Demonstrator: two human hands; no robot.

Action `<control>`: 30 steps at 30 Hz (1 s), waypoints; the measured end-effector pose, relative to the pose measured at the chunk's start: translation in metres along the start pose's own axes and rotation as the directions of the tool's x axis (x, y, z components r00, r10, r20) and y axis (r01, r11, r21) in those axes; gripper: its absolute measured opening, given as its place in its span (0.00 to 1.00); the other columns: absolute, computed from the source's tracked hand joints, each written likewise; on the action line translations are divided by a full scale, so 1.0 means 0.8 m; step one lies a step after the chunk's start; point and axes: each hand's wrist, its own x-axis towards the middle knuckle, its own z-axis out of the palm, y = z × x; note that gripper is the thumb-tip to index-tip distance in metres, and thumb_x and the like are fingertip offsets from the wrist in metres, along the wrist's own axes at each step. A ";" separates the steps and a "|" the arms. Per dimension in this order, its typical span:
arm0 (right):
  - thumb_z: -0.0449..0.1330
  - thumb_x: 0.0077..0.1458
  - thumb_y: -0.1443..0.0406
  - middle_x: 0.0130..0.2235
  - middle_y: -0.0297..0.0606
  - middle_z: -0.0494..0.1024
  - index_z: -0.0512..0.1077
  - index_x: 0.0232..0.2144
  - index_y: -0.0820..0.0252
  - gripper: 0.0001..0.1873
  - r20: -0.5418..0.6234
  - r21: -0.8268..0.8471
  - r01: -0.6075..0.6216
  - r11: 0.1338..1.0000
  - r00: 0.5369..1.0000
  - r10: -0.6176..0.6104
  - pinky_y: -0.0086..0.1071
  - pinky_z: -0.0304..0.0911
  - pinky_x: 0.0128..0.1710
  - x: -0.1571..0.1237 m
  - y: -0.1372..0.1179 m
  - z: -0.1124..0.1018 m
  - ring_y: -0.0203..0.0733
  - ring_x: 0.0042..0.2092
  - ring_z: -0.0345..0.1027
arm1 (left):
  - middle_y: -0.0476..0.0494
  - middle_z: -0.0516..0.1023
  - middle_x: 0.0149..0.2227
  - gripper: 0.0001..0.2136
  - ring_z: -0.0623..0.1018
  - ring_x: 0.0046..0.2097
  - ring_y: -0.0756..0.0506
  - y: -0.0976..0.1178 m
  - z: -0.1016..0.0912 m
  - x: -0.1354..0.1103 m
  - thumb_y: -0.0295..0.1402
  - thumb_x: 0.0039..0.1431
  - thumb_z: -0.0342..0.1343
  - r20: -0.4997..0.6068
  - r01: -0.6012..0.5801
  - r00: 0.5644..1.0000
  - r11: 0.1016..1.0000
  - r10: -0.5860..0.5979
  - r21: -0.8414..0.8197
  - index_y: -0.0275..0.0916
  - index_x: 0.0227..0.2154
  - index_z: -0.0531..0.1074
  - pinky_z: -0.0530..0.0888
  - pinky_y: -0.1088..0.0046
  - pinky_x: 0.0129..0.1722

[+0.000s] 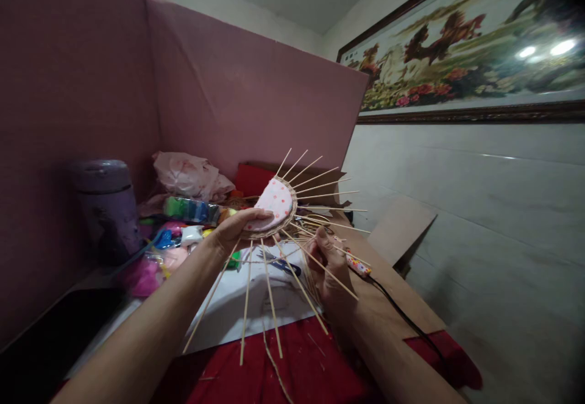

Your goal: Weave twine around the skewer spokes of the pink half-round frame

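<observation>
My left hand (234, 228) grips a rounded, padded piece (280, 200) of white-pink cloth with red dots, thumb on its face. A woven twine border runs around its curved edge. Thin wooden sticks (269, 297) fan out from this border on the right and below. My right hand (329, 261) is closed in a pinch among the lower right sticks. A strand of twine (273, 361) hangs down over the red cloth, and another stretch runs across the sticks to my right fingertips. Dark-handled scissors (287, 265) lie beneath the sticks, partly hidden.
A white sheet (219, 325) lies on the red cloth (219, 379). Left are a purple tumbler (107, 209) and colourful clay packets (189, 209). Behind stands a pink partition (256, 93). At right are a floral-patterned handle (359, 264) with a black cable (406, 315) and cardboard (397, 294).
</observation>
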 end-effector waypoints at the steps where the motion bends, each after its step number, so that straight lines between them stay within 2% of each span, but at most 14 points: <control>1: 0.59 0.47 0.54 0.17 0.26 0.54 0.56 0.16 0.58 0.21 -0.006 0.022 -0.003 1.000 1.000 0.004 0.27 0.47 0.20 0.000 0.001 -0.002 0.30 0.20 0.45 | 0.40 0.77 0.25 0.09 0.76 0.23 0.46 0.000 0.000 0.000 0.27 0.48 0.54 0.006 -0.001 1.000 1.000 0.001 -0.002 0.26 0.32 0.72 0.75 0.70 0.24; 3: 0.59 0.47 0.52 0.18 0.26 0.55 0.57 0.16 0.58 0.21 -0.008 0.044 -0.028 0.999 1.000 0.028 0.26 0.46 0.20 -0.001 0.003 -0.005 0.30 0.21 0.45 | 0.40 0.77 0.25 0.09 0.76 0.23 0.46 0.001 -0.001 0.000 0.27 0.49 0.53 0.014 -0.003 1.000 1.000 0.003 0.003 0.26 0.32 0.72 0.74 0.71 0.23; 5: 0.56 0.48 0.49 0.18 0.27 0.56 0.59 0.17 0.59 0.22 0.037 -0.011 -0.041 0.999 0.998 0.041 0.27 0.46 0.20 -0.004 0.005 -0.011 0.30 0.21 0.45 | 0.38 0.77 0.24 0.09 0.76 0.22 0.46 0.001 -0.004 0.000 0.28 0.50 0.53 0.030 -0.003 1.000 1.000 0.003 0.016 0.25 0.30 0.73 0.73 0.73 0.22; 9: 0.56 0.50 0.51 0.18 0.27 0.54 0.61 0.17 0.61 0.22 0.142 -0.150 0.046 0.988 0.990 -0.024 0.27 0.43 0.20 -0.009 0.008 -0.026 0.29 0.21 0.44 | 0.36 0.77 0.23 0.10 0.76 0.23 0.46 0.004 -0.010 0.001 0.29 0.50 0.52 0.036 -0.003 0.999 1.000 0.003 0.008 0.26 0.29 0.73 0.73 0.72 0.23; 14: 0.62 0.48 0.59 0.19 0.26 0.58 0.64 0.21 0.61 0.13 0.069 -0.279 0.043 0.959 0.997 -0.025 0.24 0.43 0.18 -0.007 0.003 -0.044 0.27 0.20 0.47 | 0.37 0.77 0.25 0.10 0.76 0.25 0.46 0.009 -0.012 0.000 0.27 0.50 0.51 0.009 -0.009 1.000 0.998 0.009 -0.055 0.26 0.33 0.72 0.74 0.70 0.27; 19: 0.61 0.47 0.59 0.20 0.29 0.66 0.67 0.23 0.62 0.12 0.003 -0.262 -0.022 0.965 1.000 0.024 0.23 0.48 0.18 0.003 -0.004 -0.041 0.28 0.20 0.55 | 0.37 0.78 0.27 0.10 0.76 0.25 0.46 0.008 -0.011 0.001 0.27 0.51 0.51 -0.006 -0.020 1.000 0.996 0.020 -0.082 0.26 0.34 0.72 0.74 0.69 0.26; 23: 0.64 0.44 0.59 0.23 0.31 0.71 0.69 0.27 0.61 0.11 0.046 -0.204 -0.101 0.974 0.993 0.113 0.23 0.51 0.19 0.006 0.001 -0.029 0.28 0.20 0.58 | 0.37 0.78 0.28 0.10 0.77 0.28 0.45 0.003 -0.013 0.007 0.28 0.51 0.52 -0.012 -0.035 0.999 0.995 0.034 -0.096 0.27 0.35 0.72 0.74 0.69 0.29; 30: 0.65 0.43 0.62 0.22 0.31 0.70 0.72 0.27 0.61 0.09 0.169 -0.062 -0.234 0.970 0.956 0.241 0.21 0.52 0.19 0.010 0.002 -0.010 0.27 0.21 0.59 | 0.39 0.78 0.26 0.08 0.77 0.27 0.47 0.000 -0.015 0.010 0.27 0.50 0.53 -0.050 -0.059 0.997 0.991 0.054 -0.120 0.28 0.32 0.73 0.74 0.72 0.30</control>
